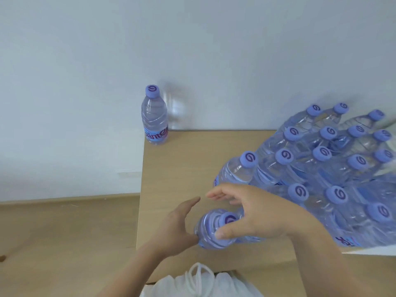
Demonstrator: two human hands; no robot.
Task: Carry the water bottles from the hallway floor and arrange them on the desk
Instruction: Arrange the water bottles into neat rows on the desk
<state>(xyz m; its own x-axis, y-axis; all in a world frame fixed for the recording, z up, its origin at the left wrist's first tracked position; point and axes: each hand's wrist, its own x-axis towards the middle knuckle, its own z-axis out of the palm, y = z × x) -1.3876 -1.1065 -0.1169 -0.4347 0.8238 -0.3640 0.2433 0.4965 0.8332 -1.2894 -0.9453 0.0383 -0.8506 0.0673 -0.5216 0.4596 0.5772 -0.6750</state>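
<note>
Near the front of the light wooden worktop (184,168), the clear plastic water bottle with a lilac cap (214,230) stands full, so likely heavy and slick. The right hand (252,213) curls around its shoulder; the left hand (177,226) touches it, fingers straight. The ribbed body offers the surest hold.

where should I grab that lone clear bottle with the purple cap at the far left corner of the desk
Probably round the ribbed waist of the lone clear plastic bottle with the purple cap, reaching in from its right side: it stands upright at the wooden desk corner, wall behind.

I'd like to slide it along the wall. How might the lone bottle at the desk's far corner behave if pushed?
The lone bottle looks full, so probably heavy. Tall and narrow, it may tip if pushed near its cap. Standing at the desk corner, it could fall off.
</note>
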